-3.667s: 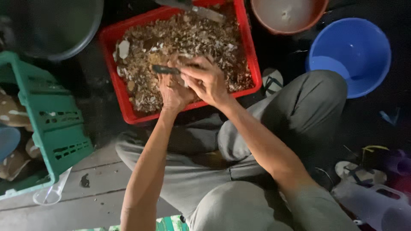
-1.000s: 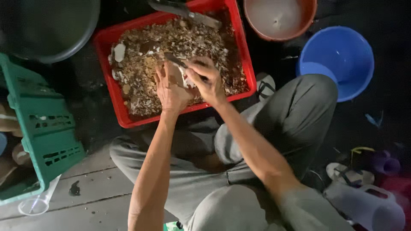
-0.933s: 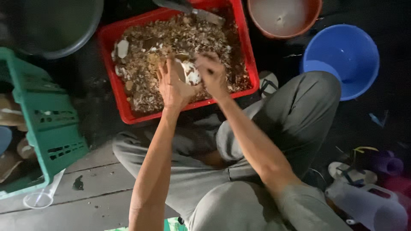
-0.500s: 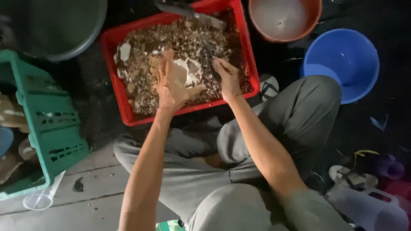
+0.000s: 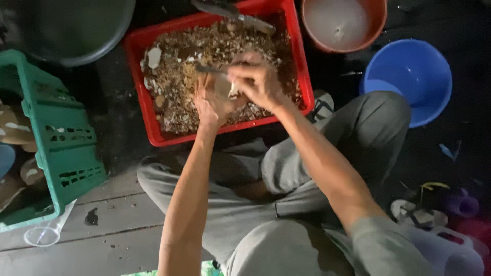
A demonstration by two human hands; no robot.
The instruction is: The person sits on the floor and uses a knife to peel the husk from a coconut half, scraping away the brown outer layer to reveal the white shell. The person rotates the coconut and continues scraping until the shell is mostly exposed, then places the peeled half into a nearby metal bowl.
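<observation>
Crate before knees, basket left, basin right, bucket behind.

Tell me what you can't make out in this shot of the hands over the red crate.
Head view:
- Pale object between left hand and right hand: fingers hide its shape.
- Thin dark tool: handle hidden by right hand.
- Red plastic crate: far edge cut off.
- Green plastic basket: contents cut off at left.

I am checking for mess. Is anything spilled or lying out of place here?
Little stands out. A clear plastic cup lies tipped on the floor boards beside the green crate, near a small dark scrap.
</observation>
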